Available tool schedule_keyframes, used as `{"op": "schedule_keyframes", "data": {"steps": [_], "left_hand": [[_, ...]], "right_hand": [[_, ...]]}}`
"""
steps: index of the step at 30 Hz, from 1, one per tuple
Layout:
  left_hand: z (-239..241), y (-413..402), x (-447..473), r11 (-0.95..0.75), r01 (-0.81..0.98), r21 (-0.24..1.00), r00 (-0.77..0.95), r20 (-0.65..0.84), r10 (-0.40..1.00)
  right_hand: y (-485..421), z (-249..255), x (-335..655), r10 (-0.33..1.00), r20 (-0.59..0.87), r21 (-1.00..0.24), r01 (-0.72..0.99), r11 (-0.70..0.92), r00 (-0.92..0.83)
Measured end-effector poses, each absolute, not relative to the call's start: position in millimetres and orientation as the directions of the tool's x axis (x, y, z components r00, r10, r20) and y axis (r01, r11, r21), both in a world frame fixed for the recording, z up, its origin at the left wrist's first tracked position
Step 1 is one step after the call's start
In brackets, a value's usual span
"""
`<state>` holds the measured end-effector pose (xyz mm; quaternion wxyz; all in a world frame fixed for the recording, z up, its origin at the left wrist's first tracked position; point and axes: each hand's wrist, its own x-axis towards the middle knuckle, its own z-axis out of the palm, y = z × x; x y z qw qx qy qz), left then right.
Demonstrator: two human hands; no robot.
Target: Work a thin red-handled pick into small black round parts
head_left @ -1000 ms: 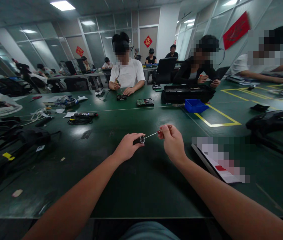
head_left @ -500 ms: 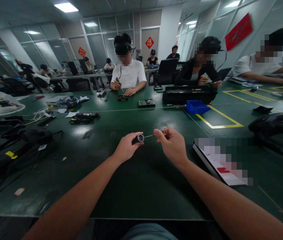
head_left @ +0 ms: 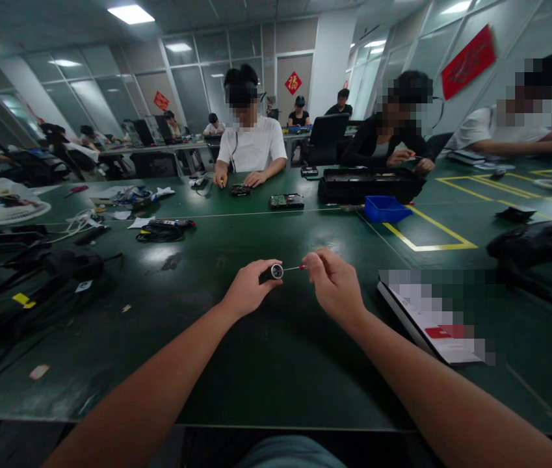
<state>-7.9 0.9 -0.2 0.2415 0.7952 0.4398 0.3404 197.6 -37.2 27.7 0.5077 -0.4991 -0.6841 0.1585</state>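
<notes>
Over the near middle of the green table, my left hand [head_left: 249,289] is closed around a small black cylinder [head_left: 272,272]; its round, silver-rimmed end faces me. My right hand [head_left: 337,279] pinches a screwdriver [head_left: 295,268] with a thin metal shaft and a red collar. The shaft points left, and its tip meets the side of the cylinder's rim; whether it sits in a screw is too small to tell. My fingers hide most of the screwdriver's handle.
A white booklet [head_left: 432,325] lies right of my right forearm. Farther off stand a blue bin [head_left: 386,208], a long black housing [head_left: 370,186] and a circuit-board device [head_left: 286,201]. Black cables and gear [head_left: 2,286] cover the left side. Co-workers sit across the table.
My right hand has shifted and its fingers are curled more around the handle, while my left hand holds still. Across the table, a co-worker's hand has lowered to the tabletop.
</notes>
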Motion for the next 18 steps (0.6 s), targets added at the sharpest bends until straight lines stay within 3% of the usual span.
{"op": "schedule_keyframes", "data": {"steps": [4, 8, 13, 18], "left_hand": [[-1, 2, -7, -0.491, 0.530, 0.692, 0.358, 0.343, 0.868], [0, 3, -5, -0.462, 0.529, 0.712, 0.284, 0.365, 0.887], [6, 7, -6, -0.590, 0.505, 0.630, 0.329, 0.491, 0.807], [7, 10, -8, -0.573, 0.603, 0.554, 0.405, 0.406, 0.819]], "right_hand": [[-35, 24, 196, 0.852, 0.516, -0.785, 0.445, 0.432, 0.084], [-29, 17, 191, 0.890, 0.414, -0.906, 0.186, 0.381, 0.190], [-14, 8, 194, 0.938, 0.281, -0.947, -0.102, 0.305, 0.202], [-3, 2, 203, 0.928, 0.158, -0.971, -0.116, 0.207, 0.337]]}}
